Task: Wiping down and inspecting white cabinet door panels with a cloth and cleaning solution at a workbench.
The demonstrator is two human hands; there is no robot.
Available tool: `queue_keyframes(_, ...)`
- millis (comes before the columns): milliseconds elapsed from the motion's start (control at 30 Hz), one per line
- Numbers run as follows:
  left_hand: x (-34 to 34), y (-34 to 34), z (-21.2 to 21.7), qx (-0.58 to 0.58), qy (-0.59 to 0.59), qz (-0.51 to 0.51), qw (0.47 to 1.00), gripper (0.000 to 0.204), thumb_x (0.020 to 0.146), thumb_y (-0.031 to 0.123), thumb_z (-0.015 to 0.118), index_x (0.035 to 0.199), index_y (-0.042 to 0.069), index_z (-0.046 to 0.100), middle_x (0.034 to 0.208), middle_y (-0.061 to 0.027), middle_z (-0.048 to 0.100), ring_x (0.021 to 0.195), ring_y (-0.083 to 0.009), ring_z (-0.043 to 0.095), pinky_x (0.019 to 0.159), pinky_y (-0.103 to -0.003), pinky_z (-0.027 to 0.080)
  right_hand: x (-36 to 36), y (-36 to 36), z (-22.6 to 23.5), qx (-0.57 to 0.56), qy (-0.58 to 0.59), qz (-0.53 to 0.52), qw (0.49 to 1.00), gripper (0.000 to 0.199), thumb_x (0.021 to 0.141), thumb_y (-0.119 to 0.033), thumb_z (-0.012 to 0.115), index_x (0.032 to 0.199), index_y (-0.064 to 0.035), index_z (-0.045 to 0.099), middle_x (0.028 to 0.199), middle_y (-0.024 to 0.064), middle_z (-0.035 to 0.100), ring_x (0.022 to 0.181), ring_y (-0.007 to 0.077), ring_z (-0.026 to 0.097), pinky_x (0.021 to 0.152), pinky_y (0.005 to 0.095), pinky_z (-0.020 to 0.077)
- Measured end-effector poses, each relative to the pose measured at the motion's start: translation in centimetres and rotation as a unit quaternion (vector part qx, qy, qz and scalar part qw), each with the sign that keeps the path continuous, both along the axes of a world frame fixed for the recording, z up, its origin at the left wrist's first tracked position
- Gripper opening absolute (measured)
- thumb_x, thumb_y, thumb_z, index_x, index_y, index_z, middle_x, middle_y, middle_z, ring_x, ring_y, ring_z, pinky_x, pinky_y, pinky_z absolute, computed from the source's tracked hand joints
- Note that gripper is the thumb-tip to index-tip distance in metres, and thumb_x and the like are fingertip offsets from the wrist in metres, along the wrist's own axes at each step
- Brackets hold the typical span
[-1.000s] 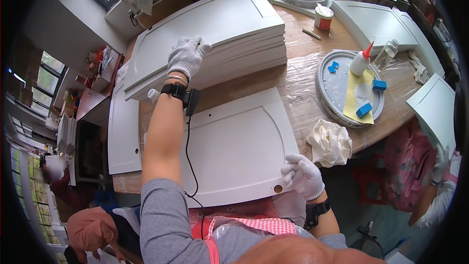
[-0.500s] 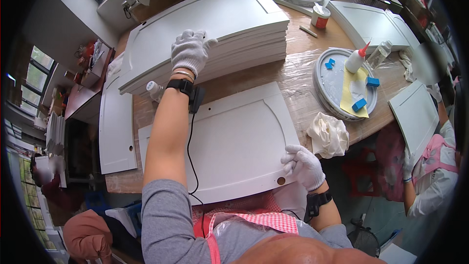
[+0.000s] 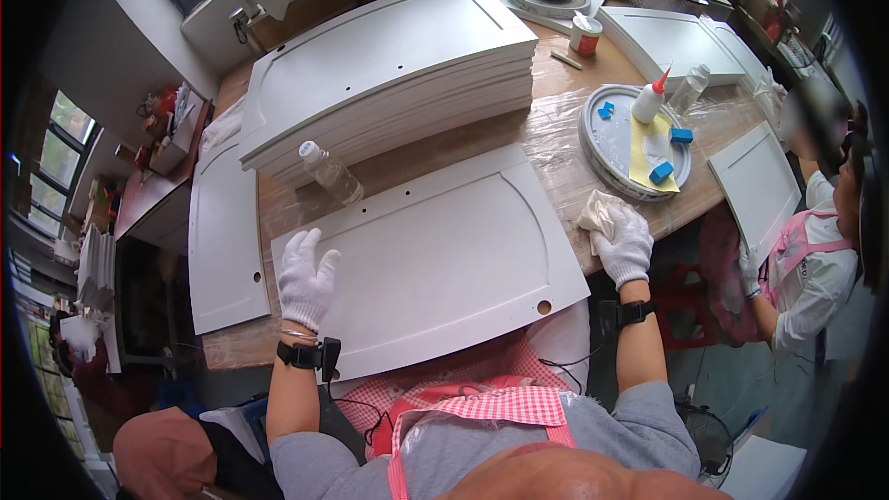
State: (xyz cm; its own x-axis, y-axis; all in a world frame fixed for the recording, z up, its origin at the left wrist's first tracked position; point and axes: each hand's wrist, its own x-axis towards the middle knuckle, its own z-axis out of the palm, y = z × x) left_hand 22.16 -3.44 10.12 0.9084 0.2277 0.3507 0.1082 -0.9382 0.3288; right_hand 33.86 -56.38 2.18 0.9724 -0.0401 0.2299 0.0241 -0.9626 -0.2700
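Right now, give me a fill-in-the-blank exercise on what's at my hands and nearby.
The right hand, touching the cloth, wears a white ____.
The panel by the left hand is coloured ____.
The squeeze bottle has a ____ tip.
The blocks near that bottle are ____.
Missing words: glove; white; red; blue.

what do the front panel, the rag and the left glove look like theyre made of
Front panel: probably painted or coated wood or board; smooth, satin white with a soft sheen and a grooved border, the core hidden.
Rag: soft fabric, maybe cotton; matte cream, crumpled in loose folds.
Left glove: knitted yarn, cotton or a blend; matte white, slightly fuzzy, stretched snugly.
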Motion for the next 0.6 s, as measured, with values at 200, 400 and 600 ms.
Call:
queue_keyframes(200,-12.8,4.0,-6.6,-0.072,0.189,0.21,0.956,0.071,0.092,0.037,0.075,0.146,-0.001,0.051,0.151,-0.0262,0.048,0.141,-0.0426,0.046,0.118,-0.047,0.039,2.5,-0.2,3.2,0.31,0.069,0.006,0.948,0.054,0.087,-0.016,0.074,0.138,-0.003,0.062,0.125,0.0187,0.071,0.112,0.0299,0.069,0.098,0.0365,0.0542)
queue_keyframes(400,-15.3,1.8,-9.3,-0.056,0.143,0.304,0.94,0.079,0.093,0.038,0.072,0.154,0.0,0.041,0.161,-0.0283,0.037,0.149,-0.045,0.036,0.125,-0.05,0.028,3.1,8.1,10.2,0.438,0.009,0.156,0.885,0.061,0.09,-0.01,0.068,0.149,0.0007,0.053,0.126,0.0197,0.07,0.113,0.0222,0.068,0.098,0.0304,0.0531)
queue_keyframes(600,-16.0,1.3,-10.4,0.015,0.112,0.286,0.951,0.066,0.098,0.036,0.063,0.153,0.004,0.046,0.159,-0.0273,0.041,0.145,-0.0475,0.04,0.123,-0.053,0.029,8.0,19.2,8.3,0.11,0.077,0.101,0.986,0.04,0.092,-0.021,0.062,0.131,-0.0119,0.066,0.133,0.0251,0.063,0.12,0.0424,0.063,0.102,0.0452,0.0523)
